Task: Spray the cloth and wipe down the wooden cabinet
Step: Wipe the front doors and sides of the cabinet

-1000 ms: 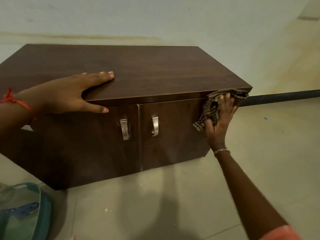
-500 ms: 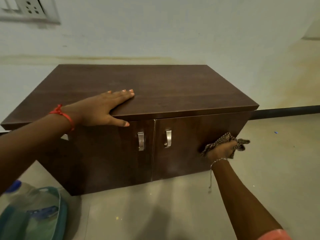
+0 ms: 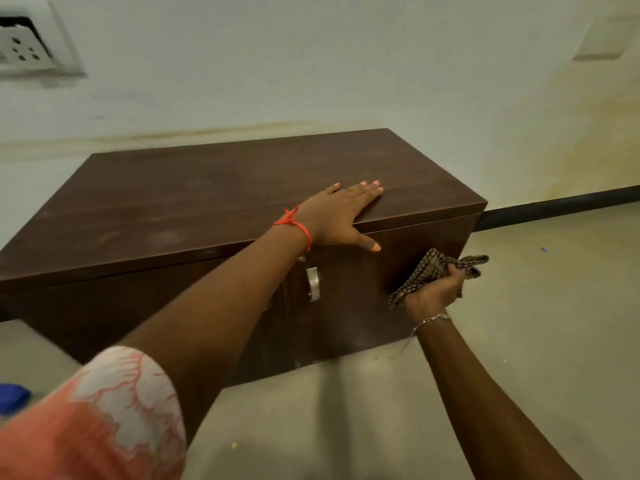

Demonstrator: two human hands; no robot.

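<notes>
The dark wooden cabinet (image 3: 194,202) stands on the floor against the wall, its two doors shut, one metal handle (image 3: 312,282) showing. My left hand (image 3: 341,213) lies flat on the front right part of the top, thumb hanging over the front edge. My right hand (image 3: 433,294) grips the checked cloth (image 3: 429,268), bunched up, at the cabinet's lower right front corner. The cloth's loose end sticks out to the right past the corner. The spray bottle shows only as a blue bit (image 3: 12,398) at the far left edge.
A wall socket plate (image 3: 24,46) is high on the left wall. A black skirting strip (image 3: 561,206) runs along the wall to the right of the cabinet. Grey floor tiles (image 3: 540,323) spread to the right and in front.
My right hand slid the cloth from the top right front corner down the right door to the lower corner. My left hand moved along the top toward the right end as my view shifted.
</notes>
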